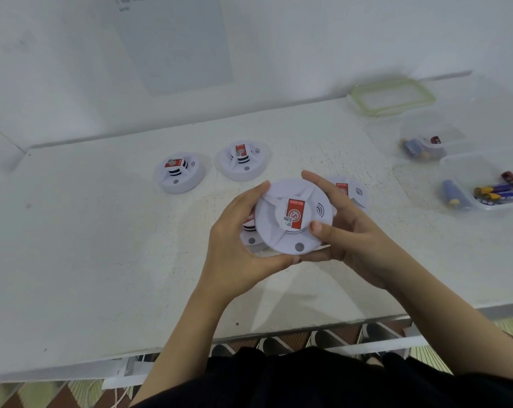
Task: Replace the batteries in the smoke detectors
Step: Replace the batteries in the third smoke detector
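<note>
I hold a round white smoke detector [290,219] with a red label above the white table [102,260]. My left hand [240,242] grips its left rim and underside. My right hand [346,231] grips its right rim, thumb on the front face. Two more detectors [179,172] [242,160] lie face up further back. Another detector [349,191] is partly hidden behind my right hand, and one [250,234] lies under the held unit. At the right, two clear containers [426,142] [490,187] hold batteries.
A clear lid with a green rim [393,97] lies at the back right by the wall. The table's front edge runs just before my body. A sheet of paper [172,42] hangs on the wall.
</note>
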`<control>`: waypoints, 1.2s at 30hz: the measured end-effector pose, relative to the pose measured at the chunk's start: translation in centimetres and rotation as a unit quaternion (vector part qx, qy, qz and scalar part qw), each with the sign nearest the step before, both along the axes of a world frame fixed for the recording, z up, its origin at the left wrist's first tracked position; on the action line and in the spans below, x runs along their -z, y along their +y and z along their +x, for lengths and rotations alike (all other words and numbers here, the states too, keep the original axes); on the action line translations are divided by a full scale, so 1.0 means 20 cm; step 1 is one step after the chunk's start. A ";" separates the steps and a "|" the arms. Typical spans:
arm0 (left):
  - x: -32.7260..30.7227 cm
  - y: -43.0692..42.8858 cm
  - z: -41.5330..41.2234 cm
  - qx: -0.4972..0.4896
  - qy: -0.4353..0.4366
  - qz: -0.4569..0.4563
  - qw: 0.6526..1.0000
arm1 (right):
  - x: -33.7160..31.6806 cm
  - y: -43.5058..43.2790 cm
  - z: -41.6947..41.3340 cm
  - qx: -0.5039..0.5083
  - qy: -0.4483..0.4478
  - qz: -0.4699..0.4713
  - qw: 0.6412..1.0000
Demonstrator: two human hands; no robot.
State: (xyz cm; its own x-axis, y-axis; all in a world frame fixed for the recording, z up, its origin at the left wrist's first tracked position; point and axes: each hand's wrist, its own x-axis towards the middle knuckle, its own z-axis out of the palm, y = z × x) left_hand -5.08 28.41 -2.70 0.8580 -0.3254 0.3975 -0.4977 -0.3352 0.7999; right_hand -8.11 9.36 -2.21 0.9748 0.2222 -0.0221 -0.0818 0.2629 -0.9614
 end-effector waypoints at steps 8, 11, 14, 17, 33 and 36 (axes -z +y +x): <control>0.07 -0.01 -0.03 -0.011 0.010 -0.006 1.000 | 0.04 0.00 -0.02 0.007 0.011 0.012 1.000; 0.11 -0.02 -0.06 -0.008 0.023 -0.013 1.000 | 0.08 -0.01 -0.04 0.008 0.023 0.026 0.999; 0.16 -0.03 -0.09 -0.011 0.024 0.000 1.000 | 0.13 -0.02 -0.06 0.007 0.034 0.028 0.999; 0.21 -0.03 -0.10 -0.012 0.030 0.000 0.999 | 0.17 -0.03 -0.07 -0.002 0.050 0.037 0.998; 0.29 -0.03 -0.11 -0.006 0.045 -0.020 0.999 | 0.21 -0.03 -0.08 -0.007 0.073 0.074 0.995; 0.29 -0.03 -0.10 -0.003 0.038 -0.017 0.999 | 0.21 -0.03 -0.08 -0.007 0.074 0.070 0.995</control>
State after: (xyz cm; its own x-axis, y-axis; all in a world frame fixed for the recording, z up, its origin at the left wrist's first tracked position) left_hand -7.17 27.89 -8.52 0.8880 -0.3065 0.3427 -0.4335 -0.3101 0.8461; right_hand -9.69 8.78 -6.49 0.9596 0.2475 -0.1341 -0.2254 0.3902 -0.8927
